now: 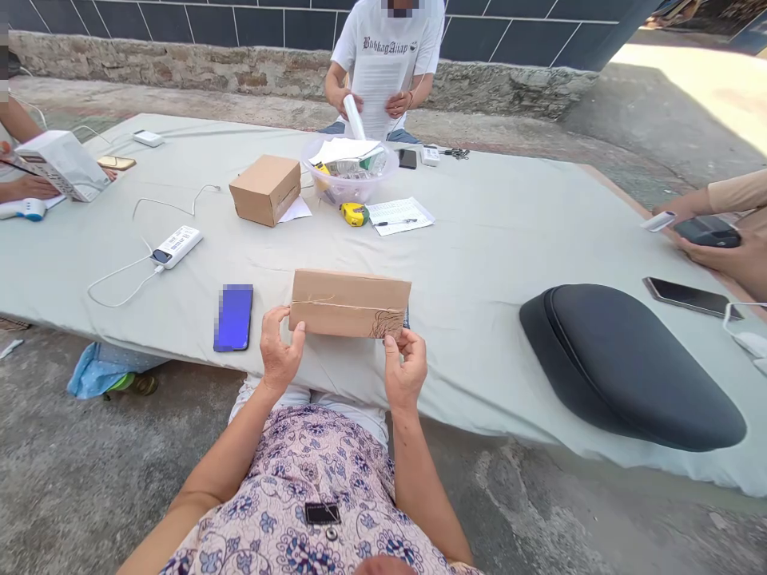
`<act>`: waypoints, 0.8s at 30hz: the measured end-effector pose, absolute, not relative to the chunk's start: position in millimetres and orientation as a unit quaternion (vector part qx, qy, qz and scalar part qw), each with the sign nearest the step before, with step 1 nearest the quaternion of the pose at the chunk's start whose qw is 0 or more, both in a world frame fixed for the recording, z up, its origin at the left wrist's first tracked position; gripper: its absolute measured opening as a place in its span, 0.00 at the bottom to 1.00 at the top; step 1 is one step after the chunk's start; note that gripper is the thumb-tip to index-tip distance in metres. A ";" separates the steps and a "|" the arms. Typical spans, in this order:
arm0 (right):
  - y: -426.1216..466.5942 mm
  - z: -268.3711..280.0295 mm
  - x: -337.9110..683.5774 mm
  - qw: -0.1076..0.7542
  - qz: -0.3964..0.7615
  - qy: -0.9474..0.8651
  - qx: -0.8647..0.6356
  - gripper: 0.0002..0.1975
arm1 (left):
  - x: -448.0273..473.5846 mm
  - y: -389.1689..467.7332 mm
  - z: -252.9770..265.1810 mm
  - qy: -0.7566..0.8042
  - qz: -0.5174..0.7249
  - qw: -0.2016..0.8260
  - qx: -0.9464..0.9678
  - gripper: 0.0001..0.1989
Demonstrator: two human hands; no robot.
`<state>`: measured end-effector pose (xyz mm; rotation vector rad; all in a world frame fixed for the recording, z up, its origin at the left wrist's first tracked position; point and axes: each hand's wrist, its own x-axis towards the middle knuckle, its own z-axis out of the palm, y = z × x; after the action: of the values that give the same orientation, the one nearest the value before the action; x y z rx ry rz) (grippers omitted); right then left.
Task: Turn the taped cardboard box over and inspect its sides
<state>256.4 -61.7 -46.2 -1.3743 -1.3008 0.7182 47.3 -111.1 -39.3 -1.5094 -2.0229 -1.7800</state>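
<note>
In front of me, above the table's near edge, I hold a folded piece of brown cardboard (347, 305). A crease runs lengthwise across it, and dark thin lines mark its lower right corner. My left hand (281, 351) pinches its left end between thumb and fingers. At the lower right corner, the thumb and fingers of my right hand (406, 367) are closed on it. A sliver of something dark blue shows behind its right edge; I cannot make out what it is. Left of my left hand lies a phone (235, 318) with a blue screen.
Beyond the cardboard stand a brown box (265, 190) and a clear plastic basin (351, 182), near a yellow tape measure (355, 214) and paper with a pen (401, 216). A white power bank (177, 247) lies left, a black seat cushion (632, 363) right. Other people sit around the table.
</note>
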 end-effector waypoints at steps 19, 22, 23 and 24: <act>-53.8 -26.7 237.0 0.491 0.181 -0.609 -0.597 0.47 | 74.4 -98.3 -30.0 -0.681 -0.571 -0.062 -0.454 0.35; -58.8 -24.9 234.8 0.456 0.118 -0.652 -0.594 0.53 | 82.0 -101.2 -30.5 -0.690 -0.558 -0.046 -0.459 0.45; -60.4 -24.6 234.2 0.446 0.107 -0.659 -0.596 0.55 | 84.4 -102.0 -30.8 -0.694 -0.554 -0.043 -0.458 0.48; -61.8 -24.7 233.8 0.439 0.100 -0.663 -0.598 0.56 | 86.4 -102.5 -31.2 -0.697 -0.552 -0.042 -0.457 0.51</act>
<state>233.8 -61.8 -24.7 -1.4858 -1.6473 0.2482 86.4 -102.5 -31.2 -1.4743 -2.2500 -1.7812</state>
